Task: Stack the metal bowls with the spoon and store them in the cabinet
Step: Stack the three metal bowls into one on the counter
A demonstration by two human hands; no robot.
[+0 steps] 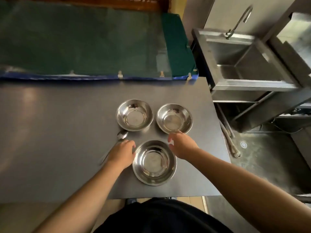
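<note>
Stainless steel throughout: three shallow round bowls sit separately on the matte grey table (67,132), none stacked. Head view: the left hand (122,153) and right hand (182,146), both loosely spread and empty, flank the nearest bowl (154,163). The spoon (117,140) lies partly under the left hand. Grip opposite rim edges evenly; polished steel is probably slippery.

A grey table (67,132) fills the foreground. Behind it lies a green mat (84,44) with a blue edge. To the right stands a steel sink (244,64) with a curved tap (240,21); a round floor drain (243,144) sits below.
</note>
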